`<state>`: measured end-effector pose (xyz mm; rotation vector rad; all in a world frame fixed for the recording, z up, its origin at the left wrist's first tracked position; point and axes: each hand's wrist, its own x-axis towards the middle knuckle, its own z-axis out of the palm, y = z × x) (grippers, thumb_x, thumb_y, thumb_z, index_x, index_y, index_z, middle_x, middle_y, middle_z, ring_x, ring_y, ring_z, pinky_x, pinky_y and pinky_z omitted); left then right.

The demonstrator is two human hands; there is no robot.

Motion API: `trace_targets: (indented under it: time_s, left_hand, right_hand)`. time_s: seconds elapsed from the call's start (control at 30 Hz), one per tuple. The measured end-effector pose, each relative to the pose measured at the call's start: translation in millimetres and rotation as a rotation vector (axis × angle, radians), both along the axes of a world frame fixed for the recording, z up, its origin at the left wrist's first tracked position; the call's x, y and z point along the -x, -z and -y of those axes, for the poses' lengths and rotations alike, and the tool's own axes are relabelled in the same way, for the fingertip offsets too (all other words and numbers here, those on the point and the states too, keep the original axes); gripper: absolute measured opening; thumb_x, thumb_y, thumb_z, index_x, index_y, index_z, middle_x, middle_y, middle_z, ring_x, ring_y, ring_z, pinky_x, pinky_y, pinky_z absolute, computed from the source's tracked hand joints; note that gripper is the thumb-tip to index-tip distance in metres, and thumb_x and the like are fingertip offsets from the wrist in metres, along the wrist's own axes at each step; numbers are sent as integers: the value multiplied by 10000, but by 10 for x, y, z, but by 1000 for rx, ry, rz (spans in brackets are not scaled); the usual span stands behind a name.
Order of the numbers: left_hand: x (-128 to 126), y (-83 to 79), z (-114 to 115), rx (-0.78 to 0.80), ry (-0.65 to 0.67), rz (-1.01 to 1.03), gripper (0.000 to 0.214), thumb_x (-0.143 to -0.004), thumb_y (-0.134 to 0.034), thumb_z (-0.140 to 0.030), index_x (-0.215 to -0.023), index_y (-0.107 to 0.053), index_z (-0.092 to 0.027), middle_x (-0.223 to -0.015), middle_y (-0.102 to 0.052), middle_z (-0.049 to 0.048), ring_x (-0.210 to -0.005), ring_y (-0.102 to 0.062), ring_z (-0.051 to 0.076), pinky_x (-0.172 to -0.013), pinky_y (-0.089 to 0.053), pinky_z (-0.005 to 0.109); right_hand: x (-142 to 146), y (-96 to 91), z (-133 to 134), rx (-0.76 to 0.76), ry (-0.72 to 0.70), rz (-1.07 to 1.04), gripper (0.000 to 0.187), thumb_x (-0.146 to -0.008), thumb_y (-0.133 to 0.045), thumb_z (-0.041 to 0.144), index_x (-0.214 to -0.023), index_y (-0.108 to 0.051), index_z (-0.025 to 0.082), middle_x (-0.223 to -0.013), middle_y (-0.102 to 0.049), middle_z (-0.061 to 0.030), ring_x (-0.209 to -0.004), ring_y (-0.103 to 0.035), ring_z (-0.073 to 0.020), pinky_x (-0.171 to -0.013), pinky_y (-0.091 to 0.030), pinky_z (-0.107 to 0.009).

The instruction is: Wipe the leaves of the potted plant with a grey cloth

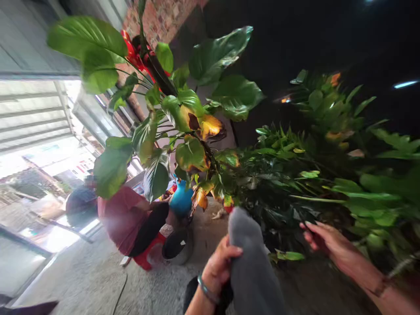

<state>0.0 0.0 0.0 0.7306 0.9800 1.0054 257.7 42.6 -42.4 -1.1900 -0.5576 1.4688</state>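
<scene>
Left hand (pixel 216 262) was clasped on the edge of a grey cloth (pixel 249 258), thumb laid across its face, while the right hand (pixel 323 238) hung well apart from it, fingers bunched near dark foliage; whether they pinched anything, I couldn't tell.

Largest was the bare, dusty-looking floor (pixel 92 271). Leafy greenery (pixel 367 199) crowded the right side in deep shade, much of it blurred. Then came the broad-leaved plant (pixel 192 153), rising beyond the two hands: its big oval leaves were glossy green with pale veins, though several lower down had gone yellow, with brown, dried-looking edges. Shiny red wrapping (pixel 133 52) showed by a dark stem near its top.

Over to the left, a person (pixel 120 214) in a dull red top sat on a red stool (pixel 142 260). Up close, the grey cloth stood above the left fist, just in front of the plant's lower leaves. It was plain, soft and fuzzy, one even shade, narrowing to a rounded tip.

By the stool stood a black bucket (pixel 179 253), with a round blue object (pixel 181 199) behind it. A pale green bracelet (pixel 207 291) circled the left wrist. Smallest was a white patch (pixel 183 242) at the bucket, perhaps a label, too tiny to read.
</scene>
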Motion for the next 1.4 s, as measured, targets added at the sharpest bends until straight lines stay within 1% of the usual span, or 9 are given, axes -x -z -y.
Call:
trace_targets:
  time_s: [0.17, 0.43, 0.57, 0.73, 0.97, 1.03, 1.23, 1.3, 1.4]
  left_hand:
    - [-50, -272, -282, -181, -290, -55, 533, -510, -858, -292, -992, -658, -187, -884, -747, 41, -777, -686, 209, -804, -527, 351]
    - [-254, 598, 57, 204, -182, -62, 328, -496, -758, -278, -780, -689, -131, -629, -687, 46, -679, -657, 238, -704, -499, 342]
    - [-143, 199, 176, 139, -295, 97, 390, -465, -791, -244, -819, -648, -158, -652, -682, 31, -621, -641, 210, -640, -504, 320]
    - [-228, -332, -73, -96, -379, 76, 513, -406, -813, -190, -873, -603, -174, -724, -691, 15, -636, -628, 180, -653, -524, 312]
    - [-435, 341, 76, 151, -260, 87, 514, -403, -822, -211, -879, -643, -136, -680, -722, 48, -604, -666, 202, -633, -535, 314]
    - [-367, 297, 114, 102, -282, 76, 478, -440, -819, -218, -881, -662, -117, -680, -728, 61, -615, -679, 212, -641, -541, 317]
    - [-258, -465, -137, -211, -537, 75, 477, -514, -853, -299, -927, -639, -192, -779, -735, 15, -679, -679, 187, -719, -553, 345]
    - [-354, -424, -172, -239, -515, 2, 495, -467, -867, -296, -900, -656, -182, -770, -729, 13, -674, -661, 175, -708, -539, 313]
    - [-510, 0, -13, -153, -368, -143, 471, -448, -849, -299, -866, -708, -135, -761, -733, 51, -699, -652, 201, -691, -518, 299]
  right_hand:
    - [44, -13, -4, -15, -47, -51, 164, -493, -751, 290, -535, -687, 145, -389, -565, -9, -318, -448, -97, -338, -386, -236]
    - [13, 43, -5, -5, -32, -35, 175, -508, -765, 295, -571, -693, 148, -393, -579, -4, -321, -460, -103, -346, -396, -241]
    - [-15, 21, -6, -14, -49, -30, 245, -455, -806, 341, -562, -686, 156, -390, -576, 4, -321, -460, -94, -348, -394, -231]
    - [23, 41, -11, -66, -98, -38, 323, -442, -839, 399, -595, -690, 157, -410, -586, 5, -338, -478, -98, -368, -403, -235]
    - [0, 99, -22, -19, -40, 6, 210, -525, -766, 342, -595, -684, 161, -403, -580, 1, -326, -471, -107, -352, -392, -245]
    - [-26, 83, -16, -22, -40, -7, 204, -505, -764, 337, -586, -691, 164, -405, -585, 1, -329, -468, -104, -355, -398, -243]
    - [-8, 1, -4, -14, -83, -36, 204, -477, -798, 312, -558, -683, 164, -401, -579, 5, -330, -456, -92, -359, -409, -235]
    - [23, -10, -5, -19, -77, -38, 197, -496, -787, 315, -561, -683, 162, -390, -572, 4, -324, -455, -94, -354, -403, -234]
    - [46, -18, 2, 2, -51, -30, 164, -508, -763, 303, -539, -680, 165, -372, -566, 4, -316, -447, -92, -340, -383, -225]
